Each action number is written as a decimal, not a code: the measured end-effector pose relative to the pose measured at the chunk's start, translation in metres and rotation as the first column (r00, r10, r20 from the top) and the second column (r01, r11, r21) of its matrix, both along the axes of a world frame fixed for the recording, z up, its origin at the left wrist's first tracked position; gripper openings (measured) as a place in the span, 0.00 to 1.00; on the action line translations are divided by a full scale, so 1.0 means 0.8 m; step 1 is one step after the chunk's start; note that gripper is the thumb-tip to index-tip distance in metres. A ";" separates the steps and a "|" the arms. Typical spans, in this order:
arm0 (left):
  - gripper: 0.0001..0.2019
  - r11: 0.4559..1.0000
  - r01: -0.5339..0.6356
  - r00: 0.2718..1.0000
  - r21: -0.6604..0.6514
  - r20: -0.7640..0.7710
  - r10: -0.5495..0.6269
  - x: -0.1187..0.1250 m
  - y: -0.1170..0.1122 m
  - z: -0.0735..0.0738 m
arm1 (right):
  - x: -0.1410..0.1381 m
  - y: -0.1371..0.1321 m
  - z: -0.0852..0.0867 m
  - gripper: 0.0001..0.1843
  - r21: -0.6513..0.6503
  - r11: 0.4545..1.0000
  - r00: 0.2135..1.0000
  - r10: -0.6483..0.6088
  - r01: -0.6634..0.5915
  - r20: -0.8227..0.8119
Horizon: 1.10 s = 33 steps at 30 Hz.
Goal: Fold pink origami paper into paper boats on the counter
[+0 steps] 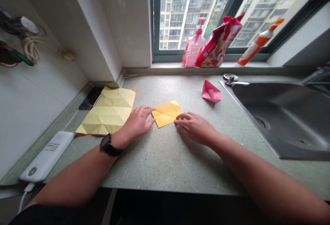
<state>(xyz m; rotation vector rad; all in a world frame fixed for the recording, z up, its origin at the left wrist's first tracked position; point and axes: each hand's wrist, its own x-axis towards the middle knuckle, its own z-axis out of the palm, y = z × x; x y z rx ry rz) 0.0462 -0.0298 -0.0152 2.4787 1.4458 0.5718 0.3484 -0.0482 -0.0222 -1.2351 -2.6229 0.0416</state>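
Observation:
A small orange-yellow sheet of paper (166, 114) lies on the counter between my hands, marked with creases, its far corner a lighter yellow. My left hand (139, 122) is at its left edge, fingers apart, with the index fingertip by the left corner. At the right corner is my right hand (194, 127), its fingers loosely bent and the fingertips touching or very close to the paper's edge. Neither hand is wrapped around anything. A folded pink paper piece (211, 91) stands beyond my right hand.
Larger creased yellow sheets (108, 110) lie at left, partly over a dark phone (90, 98). A white power bank (47, 156) with a cable sits nearer. The steel sink (283, 115) is at right. A pink pump bottle (194, 48), red bag (219, 44) and orange-white bottle (255, 48) line the sill.

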 end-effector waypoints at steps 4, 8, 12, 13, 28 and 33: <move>0.22 0.997 0.026 0.999 -0.069 0.030 -0.024 0.000 0.004 -0.006 | 0.003 0.002 0.000 0.13 -0.009 1.000 1.000 -0.004 0.004 -0.022; 0.18 0.995 -0.002 0.987 -0.104 0.161 0.019 0.002 0.007 0.001 | 0.004 0.002 -0.001 0.12 -0.008 1.000 0.999 -0.004 0.003 -0.046; 0.18 0.985 0.022 0.946 -0.170 0.321 0.034 0.003 0.007 0.009 | 0.004 0.004 -0.002 0.11 -0.009 1.000 0.998 0.010 -0.010 -0.058; 0.18 0.982 0.040 0.937 -0.185 0.347 0.027 0.004 0.006 0.010 | 0.004 0.005 -0.001 0.12 -0.010 1.000 0.998 0.013 -0.014 -0.062; 0.28 0.996 -0.082 0.949 0.033 0.306 0.068 0.000 0.000 0.017 | 0.008 0.011 -0.007 0.29 0.130 0.989 0.947 -0.030 0.075 -0.320; 0.30 0.951 0.247 0.966 0.184 0.033 -0.257 0.013 -0.022 0.013 | 0.006 0.007 0.002 0.34 0.234 0.966 0.923 -0.007 0.105 -0.386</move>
